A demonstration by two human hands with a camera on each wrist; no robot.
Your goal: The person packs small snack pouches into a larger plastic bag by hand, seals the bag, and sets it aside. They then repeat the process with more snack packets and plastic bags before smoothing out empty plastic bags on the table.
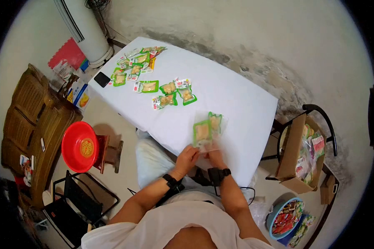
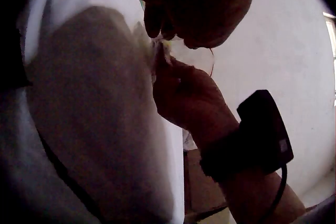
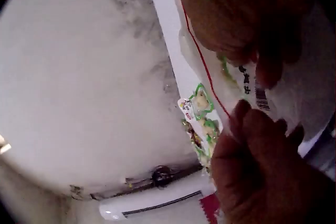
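Near the table's front edge, a clear zip bag [image 1: 215,143] with a red seal line lies between both hands. Inside or under its film show two green-edged snack packets [image 1: 202,132] with pale contents. My left hand [image 1: 188,155] pinches the bag's edge; in the right wrist view its thumb and finger [image 3: 257,129] meet right at the red line. My right hand [image 1: 215,157] grips the bag opposite, close beside the left, its fingertips [image 2: 165,56] drawn together in the left wrist view. Dark shadow in that view hides most of the packets.
Several similar packets [image 1: 149,86] are spread mid-table, with a heap [image 1: 139,60] at the far left beside a black phone [image 1: 102,79]. At right stand a cardboard box [image 1: 293,151] of packets and a blue basin [image 1: 272,220]. A red basin [image 1: 72,145] stands left.
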